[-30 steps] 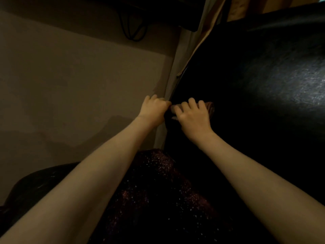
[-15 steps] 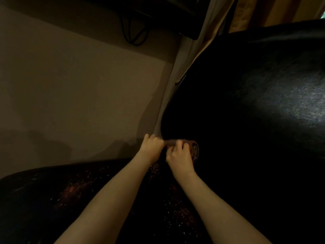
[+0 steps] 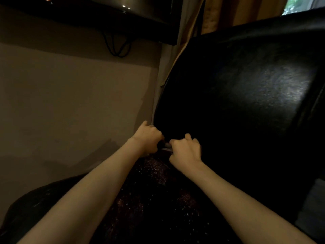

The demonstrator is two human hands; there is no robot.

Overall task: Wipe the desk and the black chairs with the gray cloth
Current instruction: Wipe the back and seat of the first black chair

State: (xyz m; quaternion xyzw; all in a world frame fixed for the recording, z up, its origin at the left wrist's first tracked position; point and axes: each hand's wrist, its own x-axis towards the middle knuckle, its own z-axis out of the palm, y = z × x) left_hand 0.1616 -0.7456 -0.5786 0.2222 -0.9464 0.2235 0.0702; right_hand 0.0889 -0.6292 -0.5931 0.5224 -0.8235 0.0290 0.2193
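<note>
On the far left a plain wall (image 3: pixel 70 106) fills the dim view, with a dark shelf (image 3: pixel 109 16) above it and a loop of black cable (image 3: pixel 117 48) hanging under the shelf. Along the bottom lies a dark surface flecked with glitter (image 3: pixel 154 199) (what it is cannot be told in this light). The left hand (image 3: pixel 149 138) is curled into a fist at the left edge of the black chair's back, its fingers closed on one end of the cloth (image 3: pixel 166 147). Only a small pale strip of that cloth shows, in the narrow gap between the two hands, low against the chair back. Just beside it, the right hand (image 3: pixel 186 152) is also clenched, knuckles up, holding the other end of the cloth and touching the chair. The chair (image 3: pixel 246 95) fills the right half, its black back glossy where the light catches it. Behind its upper edge hangs a curtain (image 3: pixel 228 13), and a sliver of window (image 3: pixel 297 5) shows in the top right corner.
</note>
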